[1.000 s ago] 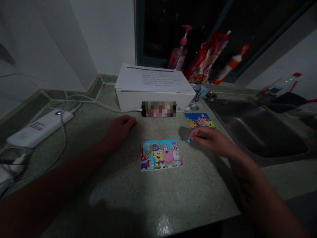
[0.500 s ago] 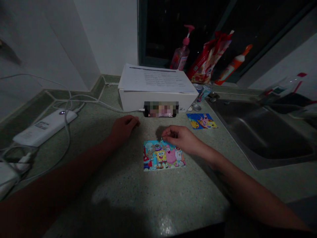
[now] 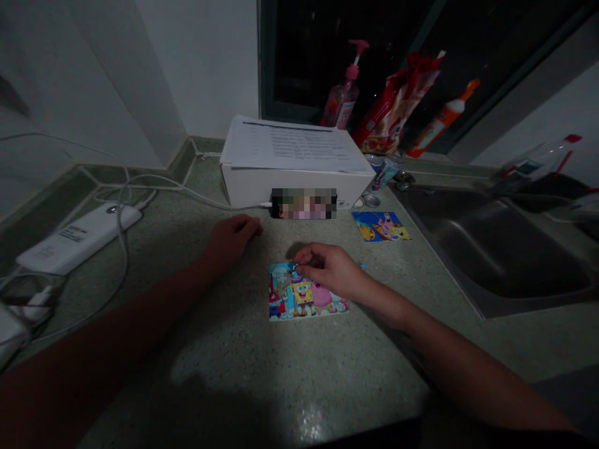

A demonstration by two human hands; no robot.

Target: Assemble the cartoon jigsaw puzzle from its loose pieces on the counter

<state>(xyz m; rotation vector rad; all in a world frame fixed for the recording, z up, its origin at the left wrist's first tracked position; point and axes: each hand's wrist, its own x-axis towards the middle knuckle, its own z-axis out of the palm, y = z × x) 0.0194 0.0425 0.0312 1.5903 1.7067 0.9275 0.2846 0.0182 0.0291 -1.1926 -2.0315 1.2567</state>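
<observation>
A speckled green stone surface point(image 3: 243, 380) meets white walls, with a steel sink point(image 3: 496, 249) right of the jigsaw puzzle point(image 3: 285, 299). The right hand point(image 3: 330, 271) arches over the puzzle, its grip pinched shut on one tiny piece (barely visible) at the top edge. The left hand point(image 3: 231, 240) rests curled and empty, up-left of the puzzle. One loose blue piece point(image 3: 362, 264) lies to its right.

The right hand point(image 3: 330, 271) has moved from beside the jigsaw puzzle point(image 3: 285, 305) to over it, fingertips point(image 3: 297, 257) now on its upper left part.
</observation>
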